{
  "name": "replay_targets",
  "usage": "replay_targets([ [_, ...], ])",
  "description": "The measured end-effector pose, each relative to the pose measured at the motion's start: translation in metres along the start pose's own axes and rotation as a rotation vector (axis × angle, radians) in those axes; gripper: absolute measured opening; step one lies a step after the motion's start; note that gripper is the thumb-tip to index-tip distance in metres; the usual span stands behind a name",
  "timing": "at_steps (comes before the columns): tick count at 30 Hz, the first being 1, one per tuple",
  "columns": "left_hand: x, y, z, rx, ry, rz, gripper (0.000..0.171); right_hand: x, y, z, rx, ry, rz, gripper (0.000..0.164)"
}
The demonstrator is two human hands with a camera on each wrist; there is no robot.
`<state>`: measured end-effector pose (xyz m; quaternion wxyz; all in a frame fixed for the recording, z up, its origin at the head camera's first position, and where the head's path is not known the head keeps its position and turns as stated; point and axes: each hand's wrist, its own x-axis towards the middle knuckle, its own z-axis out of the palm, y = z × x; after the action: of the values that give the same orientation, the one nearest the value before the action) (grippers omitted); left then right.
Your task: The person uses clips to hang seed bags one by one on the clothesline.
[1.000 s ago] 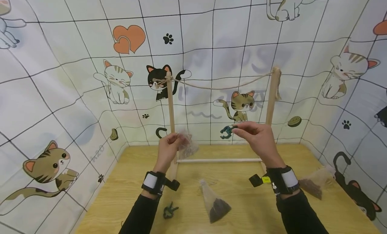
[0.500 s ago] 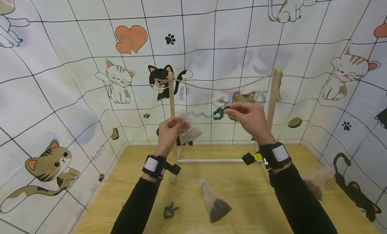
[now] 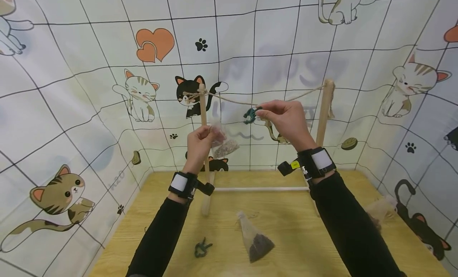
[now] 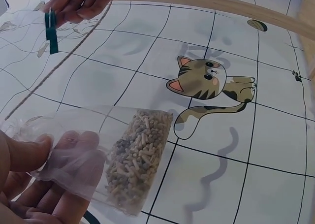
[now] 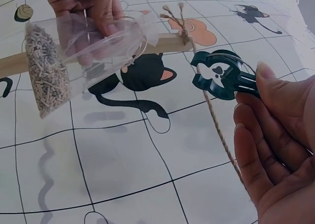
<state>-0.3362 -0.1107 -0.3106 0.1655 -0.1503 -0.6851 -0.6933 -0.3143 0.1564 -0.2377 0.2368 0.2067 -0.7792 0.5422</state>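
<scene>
My left hand [image 3: 198,145] pinches a sheer drawstring bag [image 3: 226,148] by its gathered top, in front of the left post. Small pale, rod-shaped pellets [image 4: 138,160] fill the bottom of the bag. Between thumb and fingers, my right hand [image 3: 288,121] holds a dark green plastic clothespin [image 5: 219,76] by its handle end. The clothespin's rounded head overlaps the sagging rope [image 3: 230,100] in the right wrist view. In the head view it sits just under the rope's low middle, to the right of and higher than the bag.
The rope runs between a left wooden post [image 3: 204,112] and a right wooden post [image 3: 325,110], joined low down by a crossbar [image 3: 261,189]. On the wooden table [image 3: 293,237] lie another green clothespin [image 3: 202,248], a bag with dark contents [image 3: 259,245] and another bag [image 3: 381,211] at right.
Both hands have risen, the left with the pellet bag and the right with the clothespin. The right hand has also moved left, bringing the clothespin up to the rope.
</scene>
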Motion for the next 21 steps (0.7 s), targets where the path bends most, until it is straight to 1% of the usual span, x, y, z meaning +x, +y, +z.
replay_targets([
  [4, 0.005, 0.004, 0.003, 0.005, 0.007, 0.014, 0.016, 0.011, -0.008, 0.002, 0.008, -0.001, 0.007, 0.026],
  [10, 0.011, 0.01, 0.006, -0.006, -0.002, 0.019, 0.017, 0.025, -0.016, 0.008, 0.033, -0.001, -0.003, 0.024],
  [14, 0.015, 0.014, 0.008, 0.003, 0.003, 0.032, 0.016, 0.034, -0.022, 0.011, 0.02, 0.004, -0.014, 0.023],
  [18, 0.02, 0.018, 0.012, -0.027, 0.005, 0.036, 0.014, 0.045, -0.027, 0.014, -0.001, 0.018, -0.008, 0.021],
  [21, 0.024, 0.02, 0.016, -0.057, 0.013, 0.028, 0.011, 0.053, -0.029, 0.017, -0.011, 0.008, 0.004, 0.022],
])
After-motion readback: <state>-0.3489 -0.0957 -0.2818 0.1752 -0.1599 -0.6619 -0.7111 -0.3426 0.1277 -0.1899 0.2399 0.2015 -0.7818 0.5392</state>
